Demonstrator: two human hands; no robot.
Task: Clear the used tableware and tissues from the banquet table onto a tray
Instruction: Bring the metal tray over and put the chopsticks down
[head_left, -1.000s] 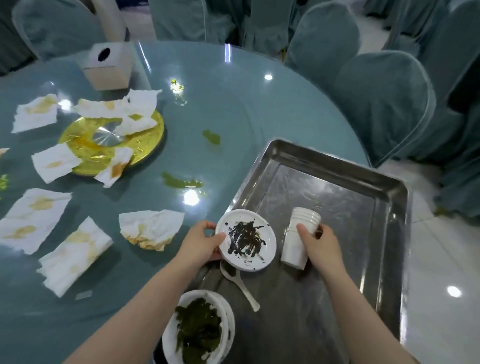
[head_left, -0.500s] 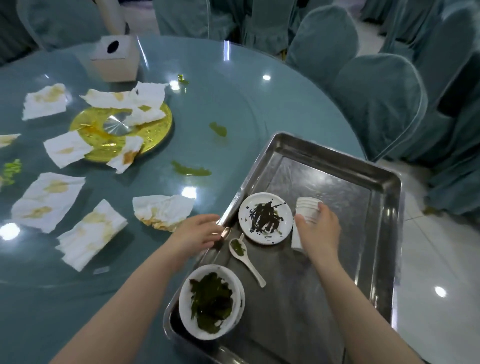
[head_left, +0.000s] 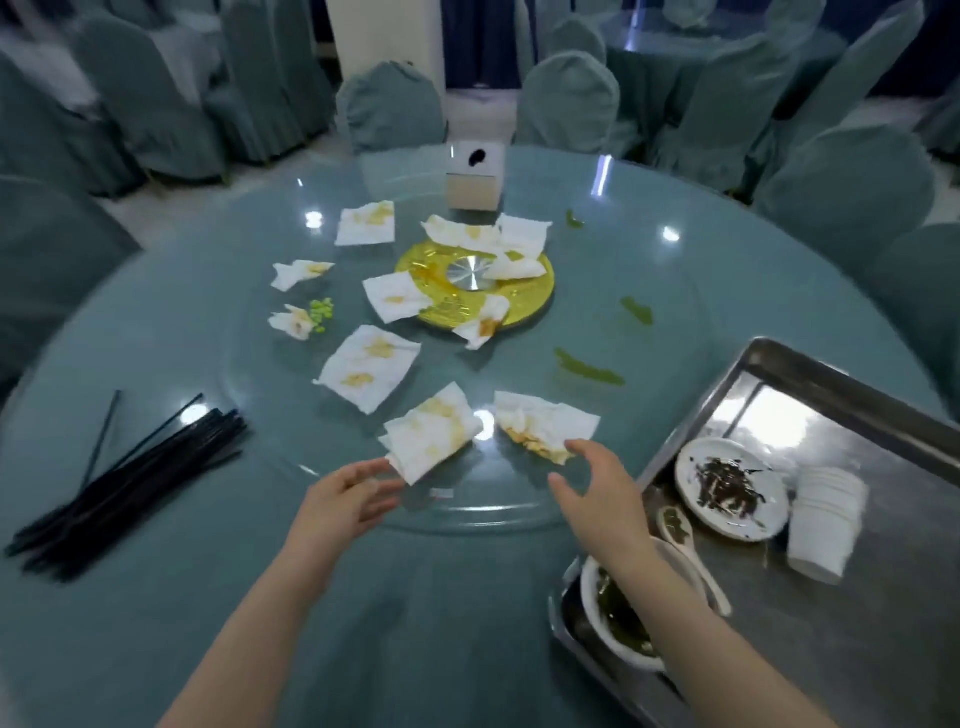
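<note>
Stained tissues (head_left: 369, 366) litter the surface (head_left: 467, 597).
Chopsticks (head_left: 130, 478) lie far left; the left hand (head_left: 343, 504), fingers (head_left: 379, 470) loosely apart, is at one tissue (head_left: 431, 431)'s corner; the right hand (head_left: 597, 499), fingers spread, hovers beside another tissue (head_left: 545, 423); a plate (head_left: 730, 488) and stacked cups (head_left: 826, 519) sit in the tray (head_left: 831, 374).

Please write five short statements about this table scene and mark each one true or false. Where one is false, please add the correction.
1. The chopsticks lie on the tray. False: they lie on the table, far left of the tray.
2. The plate with dark scraps is on the tray. True.
3. The right hand holds the cups. False: it is open near a tissue, and the cups are on the tray.
4. Some tissues lie on the gold disc. True.
5. The tissue box stands beyond the gold disc. True.
</note>
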